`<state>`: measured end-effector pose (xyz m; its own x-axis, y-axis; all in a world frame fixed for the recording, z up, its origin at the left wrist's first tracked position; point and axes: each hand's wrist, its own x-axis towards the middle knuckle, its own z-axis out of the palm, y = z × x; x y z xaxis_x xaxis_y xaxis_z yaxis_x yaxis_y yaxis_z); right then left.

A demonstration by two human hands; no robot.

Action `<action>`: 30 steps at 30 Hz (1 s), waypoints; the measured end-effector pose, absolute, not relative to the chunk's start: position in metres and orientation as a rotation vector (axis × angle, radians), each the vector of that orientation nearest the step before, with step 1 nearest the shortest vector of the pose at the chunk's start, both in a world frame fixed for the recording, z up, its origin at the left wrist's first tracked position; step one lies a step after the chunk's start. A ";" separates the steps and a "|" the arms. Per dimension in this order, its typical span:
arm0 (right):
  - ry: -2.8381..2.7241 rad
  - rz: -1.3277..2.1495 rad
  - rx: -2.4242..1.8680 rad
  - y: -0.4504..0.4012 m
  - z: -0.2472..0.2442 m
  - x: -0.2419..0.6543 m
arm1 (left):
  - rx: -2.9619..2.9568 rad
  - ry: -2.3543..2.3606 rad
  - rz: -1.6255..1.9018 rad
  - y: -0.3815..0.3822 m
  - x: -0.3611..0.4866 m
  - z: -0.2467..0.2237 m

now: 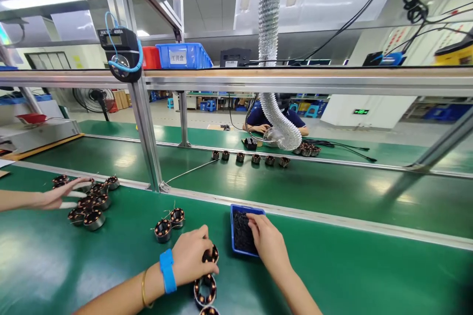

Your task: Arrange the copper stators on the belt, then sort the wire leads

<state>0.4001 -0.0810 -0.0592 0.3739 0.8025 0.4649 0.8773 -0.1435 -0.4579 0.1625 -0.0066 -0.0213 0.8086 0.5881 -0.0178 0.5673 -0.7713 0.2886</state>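
Note:
My left hand (pixel 194 258), with a blue strap at its wrist, curls its fingers round a copper-wound motor stator (pixel 214 254) on the green bench. Just below it stand another stator (pixel 205 290) and one cut off by the lower edge. My right hand (pixel 266 238) dips its fingertips, pressed together, into a blue tray (pixel 232 229) filled with small black pieces (pixel 242 231). What those fingertips pinch, if anything, is hidden. Two stators (pixel 162 230) with thin wire ends stand beyond my left hand.
At the left, another person's hand (pixel 61 194) with white finger covers reaches over a cluster of stators (pixel 94 219). A metal post (pixel 142 128) rises from the bench. Several stators (pixel 255 159) line the belt beyond the rail. Across it sits a co-worker (pixel 258 120) near a ducting hose (pixel 281 125).

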 end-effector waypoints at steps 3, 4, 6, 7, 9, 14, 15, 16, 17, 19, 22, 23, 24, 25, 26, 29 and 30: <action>-1.441 -0.083 -1.881 -0.096 -0.052 0.389 | 2.737 0.911 0.044 -0.012 0.162 -0.019; -1.450 -0.055 -1.850 -0.102 -0.051 0.382 | 2.745 0.900 0.033 -0.012 0.161 -0.018; -1.463 0.056 -1.756 -0.115 -0.051 0.364 | 2.759 0.884 0.014 -0.013 0.160 -0.017; -1.450 0.141 -1.689 -0.120 -0.053 0.353 | 2.766 0.878 0.005 -0.014 0.160 -0.017; -1.390 0.298 -1.575 -0.127 -0.058 0.335 | 2.778 0.869 -0.020 -0.015 0.159 -0.016; -1.332 0.406 -1.519 -0.123 -0.066 0.315 | 2.796 0.834 -0.036 -0.016 0.160 -0.018; -1.356 0.394 -1.521 -0.121 -0.065 0.314 | 2.799 0.825 -0.025 -0.016 0.159 -0.019; -1.381 0.378 -1.525 -0.120 -0.065 0.314 | 2.801 0.816 -0.015 -0.016 0.159 -0.020; -1.405 0.363 -1.530 -0.119 -0.064 0.314 | 2.802 0.807 -0.006 -0.015 0.159 -0.021; -1.439 0.344 -1.542 -0.118 -0.063 0.314 | 2.804 0.790 0.012 -0.014 0.158 -0.023; -1.448 0.347 -1.557 -0.119 -0.063 0.314 | 2.801 0.782 0.018 -0.014 0.158 -0.023; -1.436 0.351 -1.560 -0.120 -0.062 0.314 | 2.797 0.785 0.013 -0.014 0.158 -0.023; -1.417 0.354 -1.561 -0.121 -0.062 0.314 | 2.794 0.786 0.006 -0.015 0.158 -0.022; -1.397 0.358 -1.562 -0.121 -0.061 0.315 | 2.791 0.788 0.000 -0.015 0.158 -0.021; -1.382 0.363 -1.563 -0.121 -0.061 0.315 | 2.791 0.788 -0.002 -0.016 0.158 -0.021; -1.391 0.407 -1.577 -0.119 -0.061 0.314 | 2.799 0.787 -0.004 -0.016 0.158 -0.021; -1.397 0.419 -1.581 -0.119 -0.062 0.313 | 2.803 0.790 -0.003 -0.016 0.158 -0.021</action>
<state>0.3128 -0.1186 -0.0623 0.2880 0.9022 0.3212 0.5764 0.1046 -0.8104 0.1582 -0.0160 -0.0210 0.8549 0.5149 -0.0635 0.5154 -0.8287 0.2183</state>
